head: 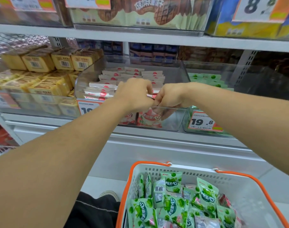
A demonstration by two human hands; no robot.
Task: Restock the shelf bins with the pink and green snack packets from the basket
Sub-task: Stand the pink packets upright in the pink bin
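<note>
Both hands meet over the front of the clear bin [181, 69] that holds rows of pink snack packets [107, 88]. My left hand [134, 92] has its fingers curled on a pink packet at the bin's front edge. My right hand [169, 98] reaches down inside the front wall, fingers curled round the top of the front pink packet [148, 119]. To the right, a second clear bin holds green snack packets [206, 78]. Below stands a white basket with orange handles [249, 188], full of green packets [173, 209] with a few pink ones among them.
Yellow boxed snacks [38, 63] fill the bin to the left. Price tags [201, 121] hang on the bin fronts. An upper shelf [140, 36] with more packets runs overhead. My dark trouser leg and shoe [107, 195] are beside the basket.
</note>
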